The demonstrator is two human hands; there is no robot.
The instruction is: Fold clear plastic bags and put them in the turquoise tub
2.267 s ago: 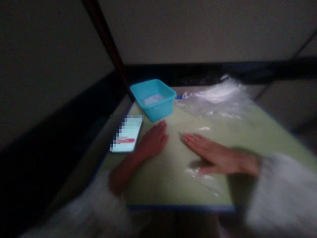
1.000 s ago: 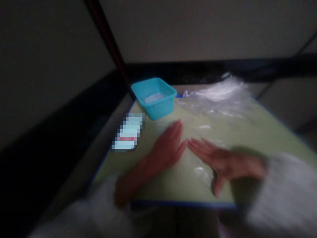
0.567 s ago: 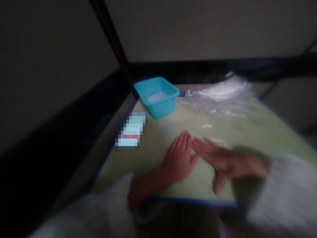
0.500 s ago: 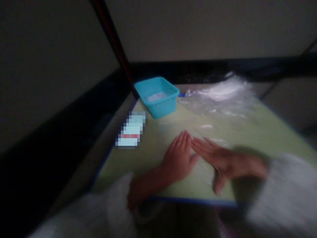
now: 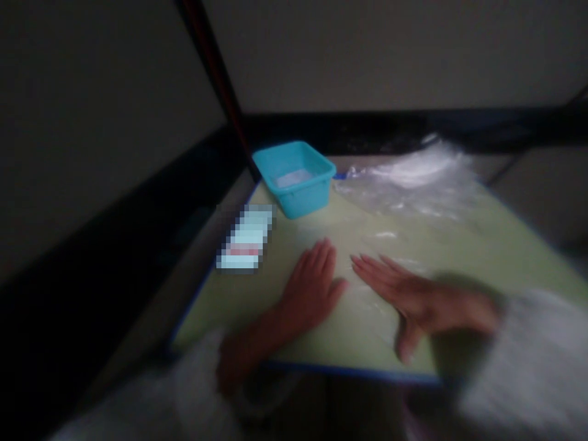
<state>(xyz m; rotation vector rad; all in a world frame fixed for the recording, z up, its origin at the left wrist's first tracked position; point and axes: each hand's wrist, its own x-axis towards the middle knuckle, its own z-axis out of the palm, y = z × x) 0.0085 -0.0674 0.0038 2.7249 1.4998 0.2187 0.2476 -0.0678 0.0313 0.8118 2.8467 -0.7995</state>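
My left hand (image 5: pixel 312 285) lies palm down with its fingers stretched out, left of the table's middle. Across a short gap, my right hand (image 5: pixel 397 291) is also flat, its thumb spread toward the near edge. Between and under the hands is a clear plastic sheet or bag (image 5: pixel 367 303), marked by shiny creases; its outline is hard to make out. Neither hand grips anything.
A turquoise plastic basket (image 5: pixel 305 201) with something pale inside stands at the far left of the yellowish, blue-edged table (image 5: pixel 225 318). Crumpled clear plastic bags (image 5: pixel 422 174) are heaped at the far right. A pixelated pale rectangle (image 5: pixel 248 236) lies by the left edge.
My left hand has slid left, away from my right hand, and the fingertips that were together are now apart. The right hand has stayed in place.
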